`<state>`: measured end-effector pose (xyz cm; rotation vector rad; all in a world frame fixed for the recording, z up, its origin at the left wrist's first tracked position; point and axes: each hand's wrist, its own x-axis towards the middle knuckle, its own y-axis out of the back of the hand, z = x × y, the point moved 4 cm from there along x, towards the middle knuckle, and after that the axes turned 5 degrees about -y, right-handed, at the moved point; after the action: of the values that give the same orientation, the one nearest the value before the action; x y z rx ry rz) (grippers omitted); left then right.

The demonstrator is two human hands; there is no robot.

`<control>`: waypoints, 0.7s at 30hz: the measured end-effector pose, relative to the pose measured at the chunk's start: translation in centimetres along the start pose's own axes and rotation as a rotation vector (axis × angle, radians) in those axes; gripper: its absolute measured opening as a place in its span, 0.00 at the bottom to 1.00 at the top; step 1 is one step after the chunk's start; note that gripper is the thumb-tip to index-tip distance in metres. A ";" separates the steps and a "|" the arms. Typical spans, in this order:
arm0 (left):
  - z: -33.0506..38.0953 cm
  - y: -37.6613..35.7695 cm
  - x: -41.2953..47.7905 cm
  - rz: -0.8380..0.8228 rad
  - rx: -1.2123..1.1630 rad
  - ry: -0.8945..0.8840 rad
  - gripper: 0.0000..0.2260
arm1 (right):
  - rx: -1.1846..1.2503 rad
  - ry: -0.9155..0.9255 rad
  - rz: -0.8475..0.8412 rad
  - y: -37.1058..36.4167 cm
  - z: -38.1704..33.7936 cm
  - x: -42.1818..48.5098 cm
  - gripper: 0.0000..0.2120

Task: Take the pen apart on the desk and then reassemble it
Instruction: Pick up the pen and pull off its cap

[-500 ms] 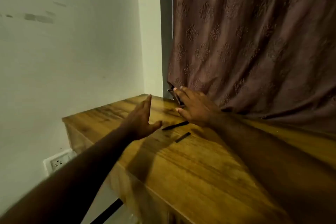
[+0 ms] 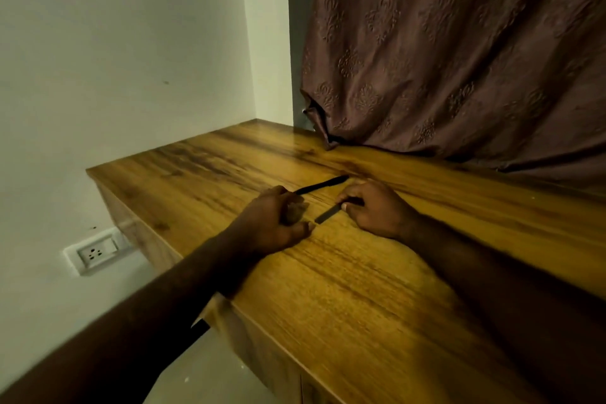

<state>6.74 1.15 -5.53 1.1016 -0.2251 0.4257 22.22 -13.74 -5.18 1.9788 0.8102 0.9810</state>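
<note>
A brown patterned curtain (image 2: 459,52) hangs over the far edge of the wooden tabletop (image 2: 360,289). The left hand (image 2: 275,223) is curled around the near end of the long pen body (image 2: 323,184), which runs up and right. The right hand (image 2: 373,210) pinches the shorter cap piece (image 2: 328,214), lying parallel and nearer. Half a second earlier both hands were spread flat above these parts; now each grips one.
</note>
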 end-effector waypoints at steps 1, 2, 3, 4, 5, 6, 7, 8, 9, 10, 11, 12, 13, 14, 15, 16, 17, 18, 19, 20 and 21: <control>0.7 0.0 0.0 0.005 -0.025 -0.055 0.19 | 0.030 0.003 -0.005 0.0 0.0 0.0 0.08; 1.2 -0.2 0.1 0.000 -0.018 -0.108 0.14 | 0.055 0.006 -0.011 -0.1 0.1 0.0 0.08; 1.6 -0.3 0.2 -0.003 -0.028 -0.146 0.11 | 0.076 0.011 -0.018 -0.1 0.0 0.0 0.08; 2.0 -0.3 0.2 -0.008 -0.052 -0.143 0.08 | 0.094 0.012 -0.027 0.0 -0.1 -0.1 0.08; 2.2 -0.3 0.1 -0.005 -0.097 -0.120 0.06 | 0.117 0.007 -0.035 0.1 -0.2 -0.2 0.08; 2.3 -0.1 0.0 0.000 -0.131 -0.098 0.04 | 0.147 -0.003 -0.041 0.1 -0.3 -0.3 0.09; 2.3 -0.1 0.0 0.008 -0.159 -0.084 0.03 | 0.178 -0.012 -0.043 0.2 -0.3 -0.5 0.09; 2.3 0.0 -0.2 0.010 -0.150 -0.072 0.02 | 0.205 -0.020 -0.048 0.3 -0.4 -0.7 0.10; 2.2 0.0 -0.4 0.012 -0.135 -0.058 0.03 | 0.224 -0.023 -0.057 0.2 -0.5 -1.0 0.10; 2.0 0.1 -0.7 0.014 -0.108 -0.047 0.04 | 0.236 -0.022 -0.067 0.1 -0.6 -1.3 0.11; 1.8 0.2 -1.1 0.017 -0.090 -0.035 0.05 | 0.244 -0.016 -0.075 -0.1 -0.8 -1.5 0.11; 1.4 0.5 -1.6 0.017 -0.070 -0.020 0.06 | 0.259 -0.013 -0.081 -0.4 -1.0 -1.7 0.11; 0.9 0.8 -2.2 0.016 -0.050 -0.006 0.06 | 0.283 -0.018 -0.083 -0.6 -1.2 -1.7 0.11; 0.4 1.1 -2.8 0.016 -0.028 0.006 0.06 | 0.314 -0.039 -0.076 -0.8 -1.3 -1.6 0.11; -0.1 1.6 -3.4 0.024 -0.020 0.022 0.06 | 0.332 -0.065 -0.050 -0.9 -1.4 -1.4 0.12; -0.7 2.2 -3.8 0.040 -0.026 0.052 0.05 | 0.311 -0.085 -0.006 -0.9 -1.4 -1.0 0.13; -1.3 2.6 -4.2 0.061 -0.037 0.085 0.05 | 0.250 -0.095 0.044 -0.9 -1.4 -0.5 0.14; -1.8 3.0 -4.4 0.080 -0.040 0.116 0.05 | 0.166 -0.094 0.080 -0.9 -1.4 0.1 0.15; -2.1 3.2 -4.5 0.096 -0.037 0.140 0.06 | 0.076 -0.092 0.095 -1.1 -1.4 0.8 0.17; -2.3 3.3 -4.4 0.106 -0.026 0.155 0.06 | -0.006 -0.102 0.093 -1.3 -1.3 1.5 0.19; -2.3 3.2 -4.2 0.112 -0.014 0.165 0.07 | -0.076 -0.121 0.083 -1.5 -1.2 2.1 0.21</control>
<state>1.44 3.54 -5.55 1.0370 -0.1448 0.6116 21.97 -10.92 -5.23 1.9981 0.6202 0.9158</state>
